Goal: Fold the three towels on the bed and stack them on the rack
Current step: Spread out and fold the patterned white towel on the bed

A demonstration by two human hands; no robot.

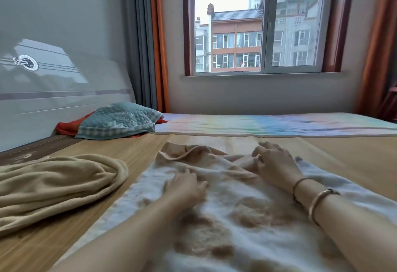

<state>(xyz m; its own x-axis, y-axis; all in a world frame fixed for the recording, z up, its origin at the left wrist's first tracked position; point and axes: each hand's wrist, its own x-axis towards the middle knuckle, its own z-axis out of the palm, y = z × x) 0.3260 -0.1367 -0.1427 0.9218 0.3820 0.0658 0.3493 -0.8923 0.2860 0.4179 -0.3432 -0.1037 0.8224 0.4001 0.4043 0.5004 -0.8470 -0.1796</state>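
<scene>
We have the white-and-tan towel (225,218) spread on the bamboo bed mat (139,145) in front of us, its far end bunched and partly turned back on itself. Our left hand (184,188) lies palm down on the middle of the cloth with fingers loosely spread, pressing rather than gripping. Our right hand (272,162) rests at the rumpled far end; its fingers curl slightly over a ridge of fabric, but we cannot tell whether they pinch it or only press.

The step, as we judge it, is flattening this towel before the first fold. To do it well we should keep the left hand as an anchor and sweep the right outward toward the far corner, so the doubled-over tan edge opens and lies square. Any ridge left there would probably make a lumpy fold and an unsteady stack.

A beige towel (53,188) lies in a loose heap to the left, just beside the spread one, not yet folded. We cannot make out a third towel for certain, and the rack is not in view. Farther off, a teal quilted cloth (120,121) sits over something red by the headboard (53,91), and a pastel striped sheet (279,123) covers the far side beneath the window (257,22). Nothing blocks the sweep; the heap only crowds the left edge.
</scene>
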